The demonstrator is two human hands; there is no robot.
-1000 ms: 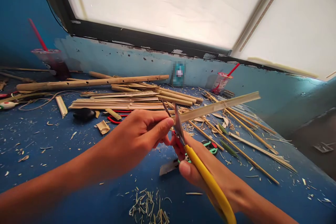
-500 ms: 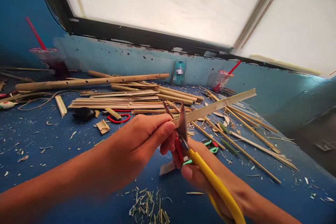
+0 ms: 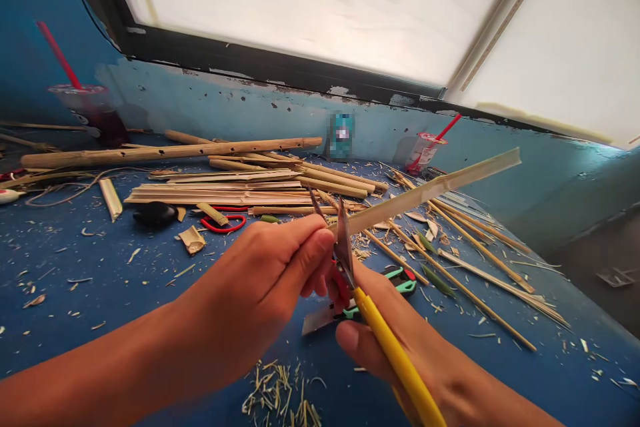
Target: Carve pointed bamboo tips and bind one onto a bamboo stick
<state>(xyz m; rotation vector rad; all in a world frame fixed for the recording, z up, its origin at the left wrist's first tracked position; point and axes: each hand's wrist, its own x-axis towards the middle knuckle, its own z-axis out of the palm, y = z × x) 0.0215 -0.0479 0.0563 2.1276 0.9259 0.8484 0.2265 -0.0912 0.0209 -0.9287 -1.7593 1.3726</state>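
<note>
My left hand [image 3: 265, 273] is closed, with thumb and fingers pinching the near end of a split bamboo strip [image 3: 435, 192]. The strip slants up to the right, its far end free in the air. Scissors [image 3: 395, 350] with yellow and red handles are in my right hand [image 3: 430, 363], whose fingers wrap around the grips. Their blades stand apart beside my left fingertips, one in front of the strip. Beneath my hands on the blue table lies a box cutter [image 3: 403, 280] with green trim, partly hidden, its blade pointing left.
Bamboo slats [image 3: 230, 195], a holed bamboo tube [image 3: 165, 152] and thin sticks [image 3: 465, 300] lie across the table. Shavings [image 3: 283, 393] form a pile at the front. Cups with red straws stand at the back left [image 3: 87, 113] and back right [image 3: 423, 150]. Red handle loops [image 3: 223, 223] rest left of centre.
The bamboo strip has shifted up and to the right, so its far end reaches farther. My right hand and the scissors have moved slightly left.
</note>
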